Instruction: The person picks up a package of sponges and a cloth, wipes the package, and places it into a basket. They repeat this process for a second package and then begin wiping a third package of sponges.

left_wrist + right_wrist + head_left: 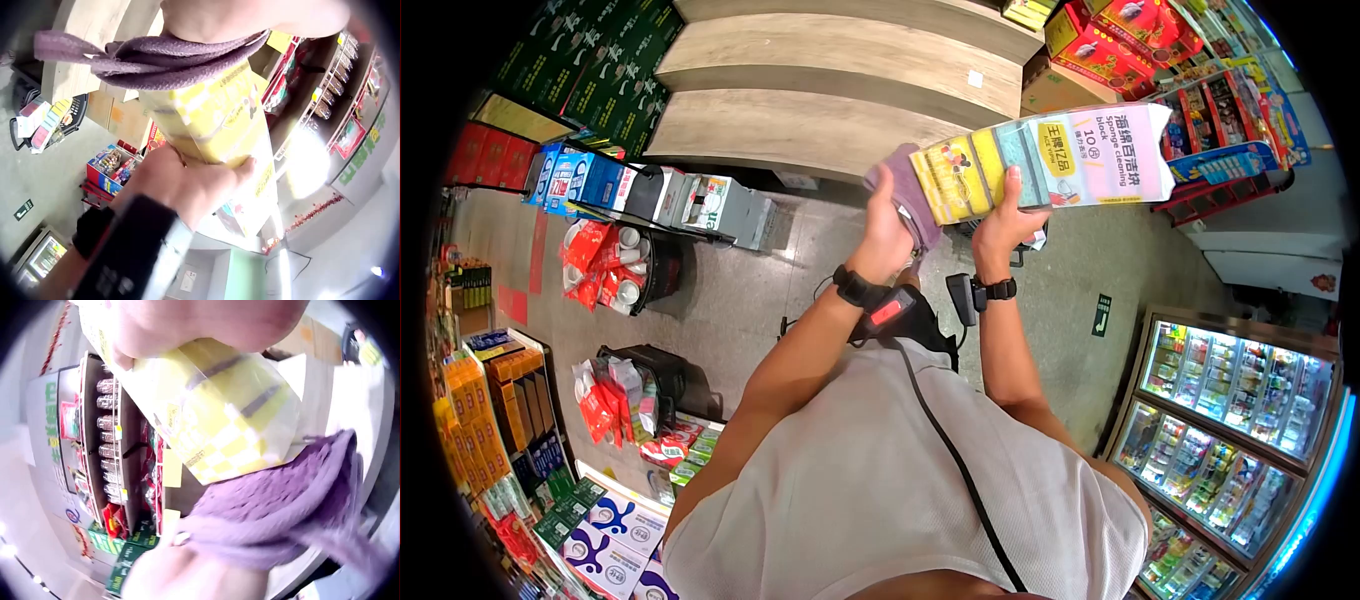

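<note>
A person's right hand (1003, 222) and left hand (887, 232) are gripping a sponge pack (1040, 160), a purple cloth (908, 195) under the left fingers, neither yet shelved.

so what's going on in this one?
A person in a shop holds a long pack of cleaning sponges up in front of them. The right hand grips the pack near its middle. The left hand holds a purple cloth against the pack's near end. Wooden shelves lie just ahead, a drinks cooler to the right, and stacked goods to the left.
</note>
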`<state>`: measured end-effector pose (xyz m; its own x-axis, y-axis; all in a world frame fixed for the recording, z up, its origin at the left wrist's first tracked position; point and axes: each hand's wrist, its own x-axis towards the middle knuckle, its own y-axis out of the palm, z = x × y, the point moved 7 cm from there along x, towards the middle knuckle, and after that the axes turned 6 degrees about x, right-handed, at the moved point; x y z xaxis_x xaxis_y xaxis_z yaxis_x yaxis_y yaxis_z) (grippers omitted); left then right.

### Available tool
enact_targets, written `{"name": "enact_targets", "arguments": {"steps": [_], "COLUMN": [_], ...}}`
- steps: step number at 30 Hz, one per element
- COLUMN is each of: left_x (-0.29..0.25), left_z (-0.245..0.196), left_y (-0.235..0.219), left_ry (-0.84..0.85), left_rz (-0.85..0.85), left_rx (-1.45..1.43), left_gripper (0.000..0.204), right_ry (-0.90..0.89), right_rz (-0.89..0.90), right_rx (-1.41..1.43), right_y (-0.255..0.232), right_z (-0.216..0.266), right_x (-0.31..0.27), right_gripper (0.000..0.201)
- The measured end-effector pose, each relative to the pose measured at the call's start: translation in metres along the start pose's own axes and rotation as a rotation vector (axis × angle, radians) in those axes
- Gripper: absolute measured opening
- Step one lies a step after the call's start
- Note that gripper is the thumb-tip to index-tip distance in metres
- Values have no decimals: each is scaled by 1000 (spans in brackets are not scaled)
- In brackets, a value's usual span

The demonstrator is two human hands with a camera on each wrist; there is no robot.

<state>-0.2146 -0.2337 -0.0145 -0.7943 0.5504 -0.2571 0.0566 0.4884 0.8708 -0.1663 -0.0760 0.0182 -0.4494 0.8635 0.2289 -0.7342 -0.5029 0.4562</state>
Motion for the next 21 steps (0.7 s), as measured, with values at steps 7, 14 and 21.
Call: {"name": "enact_targets", "arguments": {"steps": [7,14,21], "left_x": [4,4,17], "left_z": [-10,-7,-27], "left_y": [-7,-17,-54], "left_ry": [32,-202,-257], "left_rz": [-37,110,250], "left_rx": [1,-98,-174], "left_gripper": [69,95,79], "right_ry": [386,1046,1005], "right_rz": [68,234,250], "right_rx": [276,463,470], "right_y": [23,63,63], "right_z": [-7,-23,-25], "right_x": [-22,-91,-75], "right_gripper": [41,51,50]}}
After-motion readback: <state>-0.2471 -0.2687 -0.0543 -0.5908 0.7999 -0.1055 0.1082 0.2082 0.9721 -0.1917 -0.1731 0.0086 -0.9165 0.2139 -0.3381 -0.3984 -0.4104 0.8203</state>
